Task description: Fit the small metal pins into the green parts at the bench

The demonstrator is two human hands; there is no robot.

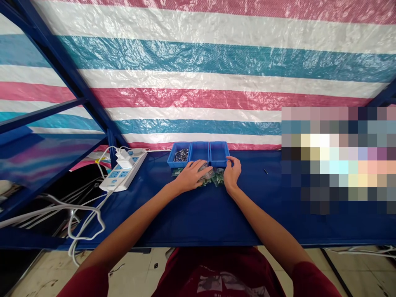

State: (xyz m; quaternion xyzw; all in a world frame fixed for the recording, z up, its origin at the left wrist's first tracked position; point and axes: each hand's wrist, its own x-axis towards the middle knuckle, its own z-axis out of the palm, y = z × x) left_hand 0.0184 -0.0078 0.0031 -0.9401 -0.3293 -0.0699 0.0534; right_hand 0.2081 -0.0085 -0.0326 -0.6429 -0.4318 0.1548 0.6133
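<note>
My left hand [192, 176] lies over clear plastic bags [208, 178] with green contents, its fingers stretched out and apart. My right hand [232, 172] is at the right end of the bags, beside another bag [218, 176] with green contents. Its fingers are loosely curved and apart, with the tips at the front corner of the right blue bin [219, 163]. Behind my hands, the middle blue bin [199, 152] shows a bare floor. Many small dark metal pieces [181, 155] lie in the left blue bin [175, 164]. Part of each bag is hidden by my hands.
A white power strip [123, 171] with a plugged-in adapter [124, 160] stands left on the blue table [201, 218]. White cables [86, 210] trail over the left edge. One small dark piece [265, 171] lies to the right. A striped sheet [198, 78] hangs behind; the far right is blurred.
</note>
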